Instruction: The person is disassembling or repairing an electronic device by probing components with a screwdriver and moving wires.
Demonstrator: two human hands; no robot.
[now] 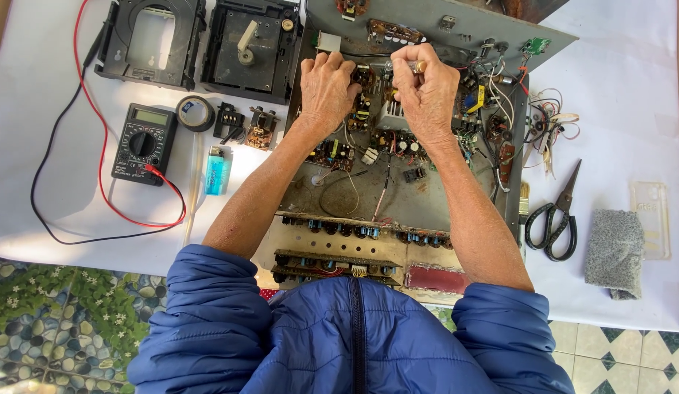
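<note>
Over the open chassis (317, 186), left hand (326, 84) and right hand (425, 91) curl (knuckles up)

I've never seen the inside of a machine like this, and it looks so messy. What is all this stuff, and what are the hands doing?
The picture comes from a camera on the person's head, looking straight down, so you see blue jacket sleeves and two bare arms. In the middle lies an opened electronics chassis, a metal box full of small circuit boards, wires and a row of knobs. The left hand rests on the parts inside it. The right hand pinches a thin tool with a gold-coloured end; what kind of tool is hard to tell. Around it on the white cloth lie a black multimeter with red and black leads, a roll of tape, a blue lighter, two black plastic mechanism frames, scissors and a grey sponge.
</note>
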